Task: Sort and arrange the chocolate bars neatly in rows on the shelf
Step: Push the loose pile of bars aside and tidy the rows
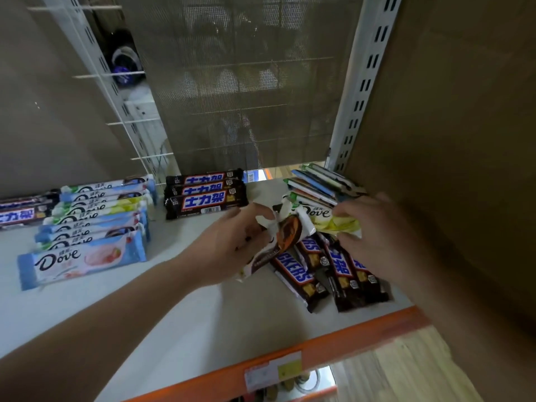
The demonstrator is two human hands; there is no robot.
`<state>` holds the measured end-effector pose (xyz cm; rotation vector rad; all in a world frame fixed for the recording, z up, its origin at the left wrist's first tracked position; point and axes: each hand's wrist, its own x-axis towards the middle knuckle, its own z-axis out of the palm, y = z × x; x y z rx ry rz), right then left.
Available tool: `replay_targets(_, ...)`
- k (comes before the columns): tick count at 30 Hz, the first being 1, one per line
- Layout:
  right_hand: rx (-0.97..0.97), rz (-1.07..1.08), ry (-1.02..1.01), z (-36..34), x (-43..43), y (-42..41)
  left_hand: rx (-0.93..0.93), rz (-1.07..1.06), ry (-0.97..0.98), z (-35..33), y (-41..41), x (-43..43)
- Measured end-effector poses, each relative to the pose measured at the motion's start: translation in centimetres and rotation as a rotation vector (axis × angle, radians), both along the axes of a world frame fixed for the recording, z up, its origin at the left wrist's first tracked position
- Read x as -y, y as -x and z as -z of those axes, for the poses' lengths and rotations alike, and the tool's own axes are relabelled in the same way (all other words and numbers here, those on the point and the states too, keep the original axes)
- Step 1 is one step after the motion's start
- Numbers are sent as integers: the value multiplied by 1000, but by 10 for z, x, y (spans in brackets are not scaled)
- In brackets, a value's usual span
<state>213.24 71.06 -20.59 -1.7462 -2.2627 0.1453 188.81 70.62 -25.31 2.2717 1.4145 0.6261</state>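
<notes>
The left hand point(232, 242) has its fingers point(255, 210) curled in, thumb and forefinger pinching the crinkled upper end of a brown-and-white Dove bar point(285, 236). The bar hangs tilted above the shelf point(174, 314), its glossy wrapper printed with a chocolate swirl. The right hand point(374, 236) is blurred. Its fingers bend over the right end of a yellow-green Dove bar point(330, 223) with the thumb beneath, so it seems to grip the bar. The two bars touch where their ends cross between the hands.

Under both hands lies a loose pile of Snickers bars point(327, 268), long dark-brown foil packets with blue lettering, fanned out and overlapping near the shelf's right front. Behind them, at the back right, thin flat bars point(316, 184) with green and blue edges lean on one another.

At the back centre three Snickers bars point(206, 194) lie side by side, parallel and touching. To the left, a row of Dove bars point(95, 216) in pale blue, green and pink wrappers overlaps like shingles, with a strawberry Dove bar point(81, 262) at the front. More Snickers point(23, 211) sit at the far left.

The shelf is smooth and white with an orange front edge point(333, 338) carrying a price label point(272, 372). A grey mesh panel point(246, 82) and a slotted white upright point(362, 82) stand behind.
</notes>
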Motion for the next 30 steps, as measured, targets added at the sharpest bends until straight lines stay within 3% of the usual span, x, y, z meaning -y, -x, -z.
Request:
replay_targets(3,63,-17,17,2,1,1,-166,-20,-108,2,-1,2)
replay_targets(7,92,-19,13,0,0,3,-295,-59,-83,-1,0,15)
replay_targets(12,41,-7,59,-3,-4,-2,-219,-126,-74,-7,1,22)
replay_targets(17,63,-31,-20,-5,5,-8,-270,-166,-239,-17,16,46)
replay_targets(22,9,-159,-153,1,12,6,-279,-237,-357,-27,40,78)
replay_targets(30,-15,-318,-226,6,34,65,-277,-407,-343,-31,83,143)
